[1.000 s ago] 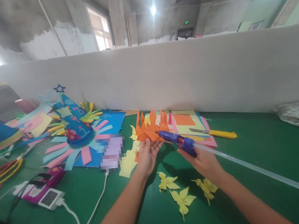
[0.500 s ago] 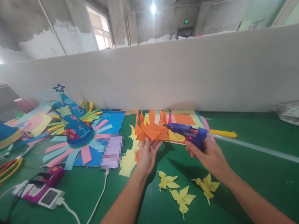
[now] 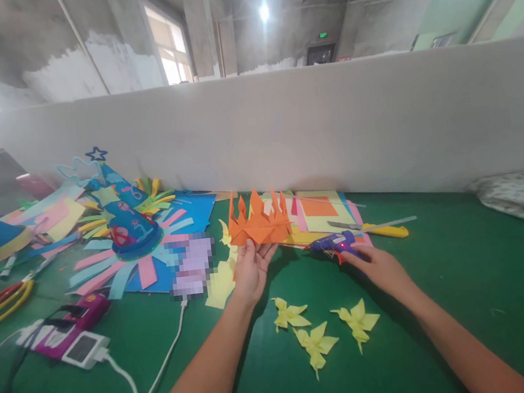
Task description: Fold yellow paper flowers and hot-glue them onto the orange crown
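Observation:
My left hand (image 3: 252, 273) holds up an orange folded-paper crown (image 3: 260, 227) by its lower edge, thumb in front and fingers beneath. The crown stands upright, with several pointed tips. To its right, my right hand (image 3: 380, 271) has its fingers closed at the handle of a blue glue gun (image 3: 336, 243), which is low at the table and tilted on its side. The gun's nozzle points left and a small red light glows on it. Several yellow folded-paper birds (image 3: 317, 343) lie on the green table in front of my hands.
Coloured paper sheets (image 3: 322, 205) and a yellow-handled knife (image 3: 386, 230) lie behind the glue gun. At left are decorated blue cone hats (image 3: 133, 227), a pixelated phone (image 3: 193, 264) on a cable, a magenta power strip (image 3: 71, 325) and scissors (image 3: 7, 307). A white partition (image 3: 283, 131) borders the table.
My right hand has lowered the glue gun from beside the crown's right end toward the table, turning it onto its side. My left hand still holds the crown in nearly the same place.

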A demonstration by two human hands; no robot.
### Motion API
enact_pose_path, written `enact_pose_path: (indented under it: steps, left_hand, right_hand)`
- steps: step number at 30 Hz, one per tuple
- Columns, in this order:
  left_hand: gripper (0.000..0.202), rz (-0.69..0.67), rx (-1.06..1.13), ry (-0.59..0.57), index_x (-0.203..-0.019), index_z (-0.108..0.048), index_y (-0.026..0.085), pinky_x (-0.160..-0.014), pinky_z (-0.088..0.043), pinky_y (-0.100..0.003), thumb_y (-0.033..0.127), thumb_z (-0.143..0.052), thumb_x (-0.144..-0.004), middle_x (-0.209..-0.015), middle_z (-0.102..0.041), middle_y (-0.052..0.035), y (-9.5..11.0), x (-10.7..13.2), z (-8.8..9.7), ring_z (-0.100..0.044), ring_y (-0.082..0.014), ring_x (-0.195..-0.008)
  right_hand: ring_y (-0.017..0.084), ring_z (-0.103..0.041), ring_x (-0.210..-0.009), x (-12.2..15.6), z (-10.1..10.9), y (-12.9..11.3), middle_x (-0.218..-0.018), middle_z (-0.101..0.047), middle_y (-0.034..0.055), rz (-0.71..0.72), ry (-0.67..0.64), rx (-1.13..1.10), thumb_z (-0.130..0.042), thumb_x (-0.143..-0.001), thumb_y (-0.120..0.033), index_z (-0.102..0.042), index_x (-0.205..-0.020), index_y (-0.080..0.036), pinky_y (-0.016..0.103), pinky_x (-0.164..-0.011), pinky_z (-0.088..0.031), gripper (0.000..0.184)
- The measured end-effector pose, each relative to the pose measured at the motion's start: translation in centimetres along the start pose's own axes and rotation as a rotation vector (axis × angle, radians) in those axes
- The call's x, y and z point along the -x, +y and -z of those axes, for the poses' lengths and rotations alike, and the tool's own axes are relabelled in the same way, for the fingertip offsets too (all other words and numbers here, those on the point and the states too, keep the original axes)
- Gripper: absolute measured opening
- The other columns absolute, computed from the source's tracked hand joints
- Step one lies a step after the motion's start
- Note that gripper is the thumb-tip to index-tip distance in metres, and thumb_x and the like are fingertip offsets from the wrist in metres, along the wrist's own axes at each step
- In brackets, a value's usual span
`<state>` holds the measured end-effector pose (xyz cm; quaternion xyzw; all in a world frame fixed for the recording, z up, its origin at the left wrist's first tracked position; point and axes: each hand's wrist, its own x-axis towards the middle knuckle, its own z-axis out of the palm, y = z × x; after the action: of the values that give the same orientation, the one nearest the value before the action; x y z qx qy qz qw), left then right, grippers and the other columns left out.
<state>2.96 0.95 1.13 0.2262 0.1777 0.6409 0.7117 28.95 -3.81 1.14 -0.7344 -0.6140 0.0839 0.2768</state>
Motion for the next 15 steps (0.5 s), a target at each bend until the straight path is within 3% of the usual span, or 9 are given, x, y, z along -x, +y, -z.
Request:
enact_pose_path:
  steps: [4,8,12,15]
  left_hand:
    - [0.024,-0.008,0.011,-0.015,-0.111,-0.053,0.025,-0.101,-0.039,-0.049,0.028,-0.053,-0.086,-0.111,-0.067,-0.0046,-0.1,-0.2,0.3,-0.064,-0.0196,-0.099]
    - [0.027,-0.003,0.008,-0.009,-0.114,-0.051,0.026,-0.099,-0.04,-0.049,0.026,-0.052,-0.087,-0.109,-0.068,-0.0046,-0.1,0.0,0.1,-0.065,-0.0197,-0.097]
    - [0.029,0.004,-0.012,0.014,-0.115,-0.049,0.027,-0.1,-0.04,-0.048,0.027,-0.053,-0.087,-0.111,-0.067,-0.0052,0.0,0.1,-0.3,-0.065,-0.019,-0.098]
    - [0.028,-0.007,-0.008,-0.002,-0.115,-0.049,0.027,-0.1,-0.04,-0.047,0.027,-0.052,-0.087,-0.112,-0.067,-0.005,0.0,0.1,-0.3,-0.065,-0.0187,-0.098]
  right_hand:
    - [0.024,-0.064,-0.067,0.3,-0.2,-0.6,-0.079,-0.068,0.0067,0.027,-0.044,0.08,-0.051,-0.075,-0.054,-0.062,-0.086,-0.019,0.03,-0.053,-0.045,0.039]
    - [0.022,-0.06,-0.078,2.0,0.9,-4.4,-0.083,-0.064,0.0063,0.244,-0.032,0.071,-0.05,-0.081,-0.041,-0.058,-0.079,-0.02,0.033,-0.069,-0.045,0.023]
    - [0.017,-0.058,-0.078,4.5,0.9,-9.6,-0.083,-0.064,0.0025,0.457,-0.439,-0.034,-0.051,-0.086,-0.028,-0.063,-0.079,-0.021,0.027,-0.069,-0.043,0.016]
    - [0.017,-0.056,-0.08,5.5,-0.5,-12.0,-0.08,-0.063,0.0026,0.555,-0.487,0.017,-0.056,-0.084,-0.023,-0.066,-0.079,-0.02,0.026,-0.07,-0.04,0.012]
